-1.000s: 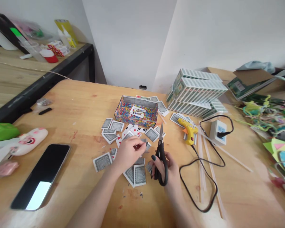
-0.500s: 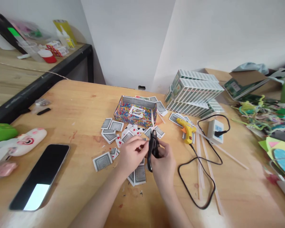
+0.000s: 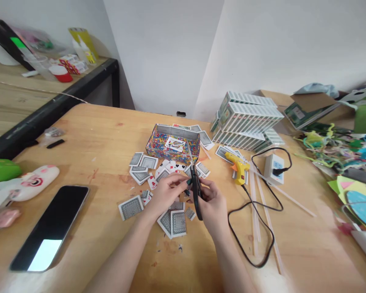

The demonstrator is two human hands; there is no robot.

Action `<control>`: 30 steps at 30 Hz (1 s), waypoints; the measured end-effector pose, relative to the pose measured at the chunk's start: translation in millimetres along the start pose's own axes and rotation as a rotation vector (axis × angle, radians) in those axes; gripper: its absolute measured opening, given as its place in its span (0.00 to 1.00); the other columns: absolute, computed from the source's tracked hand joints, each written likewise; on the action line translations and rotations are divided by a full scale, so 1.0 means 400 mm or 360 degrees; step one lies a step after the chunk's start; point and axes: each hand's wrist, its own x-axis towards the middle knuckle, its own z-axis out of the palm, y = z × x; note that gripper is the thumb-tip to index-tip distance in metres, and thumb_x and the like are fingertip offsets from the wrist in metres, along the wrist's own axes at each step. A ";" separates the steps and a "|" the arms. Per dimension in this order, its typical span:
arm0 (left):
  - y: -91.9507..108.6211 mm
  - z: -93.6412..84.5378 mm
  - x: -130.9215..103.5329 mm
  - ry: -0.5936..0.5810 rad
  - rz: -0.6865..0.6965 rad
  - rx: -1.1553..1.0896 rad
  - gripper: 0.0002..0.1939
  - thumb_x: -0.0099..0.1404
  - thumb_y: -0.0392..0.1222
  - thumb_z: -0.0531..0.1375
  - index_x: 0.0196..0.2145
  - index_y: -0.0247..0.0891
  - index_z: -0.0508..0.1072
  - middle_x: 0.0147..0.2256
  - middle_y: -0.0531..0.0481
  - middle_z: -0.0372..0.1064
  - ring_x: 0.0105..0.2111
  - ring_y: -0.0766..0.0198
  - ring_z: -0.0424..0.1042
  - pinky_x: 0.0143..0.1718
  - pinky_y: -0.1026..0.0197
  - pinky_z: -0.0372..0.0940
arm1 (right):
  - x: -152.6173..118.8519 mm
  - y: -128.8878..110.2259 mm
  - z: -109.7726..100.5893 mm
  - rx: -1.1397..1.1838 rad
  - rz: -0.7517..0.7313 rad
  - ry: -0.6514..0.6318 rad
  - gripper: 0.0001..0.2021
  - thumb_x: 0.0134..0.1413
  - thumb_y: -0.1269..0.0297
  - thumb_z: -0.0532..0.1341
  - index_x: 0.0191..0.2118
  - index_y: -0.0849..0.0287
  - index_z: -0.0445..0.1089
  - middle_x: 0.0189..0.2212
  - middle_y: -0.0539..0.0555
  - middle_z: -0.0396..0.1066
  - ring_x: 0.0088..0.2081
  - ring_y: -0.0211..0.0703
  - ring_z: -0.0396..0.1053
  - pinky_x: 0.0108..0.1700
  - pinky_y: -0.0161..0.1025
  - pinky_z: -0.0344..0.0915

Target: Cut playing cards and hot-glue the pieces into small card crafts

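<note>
Black-handled scissors point(image 3: 196, 191) are in my right hand point(image 3: 212, 205), their blades pointing away over the near right corner of a patterned open box point(image 3: 173, 154). Just left of the scissors, my left hand point(image 3: 167, 193) pinches a small dark piece point(image 3: 189, 182), too small to make out well. One playing card point(image 3: 175, 144) lies inside the box. Cards and cut card pieces lie around the box and under my hands, among them a face-down card point(image 3: 178, 223) close to me and another point(image 3: 131, 207) to the left.
A yellow glue gun point(image 3: 239, 167), its black cable and clear glue sticks point(image 3: 253, 215) lie at right, beside a white power socket point(image 3: 273, 169). Striped boxes point(image 3: 247, 122) are stacked behind. A phone point(image 3: 50, 228) and a white plush item point(image 3: 36, 182) lie at left.
The scissors have turned slightly, with their tips shifted left. The small dark piece at my left fingertips now shows more clearly. The view has shifted a little.
</note>
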 end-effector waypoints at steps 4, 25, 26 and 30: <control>0.002 -0.008 0.002 -0.0050 -0.0275 -0.0185 0.12 0.57 0.47 0.56 0.27 0.35 0.72 0.24 0.53 0.65 0.26 0.67 0.66 0.24 0.66 0.62 | 0.006 -0.010 -0.009 0.0229 0.0105 -0.0082 0.25 0.31 0.65 0.70 0.40 0.60 0.63 0.26 0.50 0.74 0.27 0.43 0.72 0.29 0.38 0.68; 0.014 -0.016 -0.016 -0.0165 -0.0077 0.0333 0.16 0.61 0.44 0.49 0.19 0.38 0.53 0.18 0.58 0.50 0.20 0.70 0.52 0.21 0.67 0.48 | 0.016 0.014 -0.018 0.0336 0.0146 -0.0178 0.20 0.39 0.59 0.67 0.35 0.57 0.58 0.17 0.44 0.68 0.14 0.34 0.63 0.17 0.30 0.56; 0.015 -0.017 -0.015 -0.0096 -0.0043 0.0380 0.16 0.61 0.44 0.49 0.19 0.38 0.53 0.17 0.58 0.50 0.20 0.70 0.52 0.21 0.67 0.48 | 0.016 0.015 -0.017 0.0319 0.0146 -0.0183 0.20 0.39 0.59 0.67 0.35 0.57 0.58 0.17 0.44 0.68 0.15 0.34 0.63 0.17 0.30 0.57; 0.016 -0.025 -0.012 -0.0012 0.0005 0.0480 0.14 0.60 0.42 0.50 0.18 0.38 0.54 0.17 0.58 0.50 0.19 0.70 0.53 0.21 0.66 0.48 | 0.014 0.013 -0.012 0.0236 0.0154 -0.0157 0.22 0.37 0.59 0.68 0.36 0.57 0.57 0.16 0.43 0.67 0.16 0.36 0.64 0.19 0.32 0.58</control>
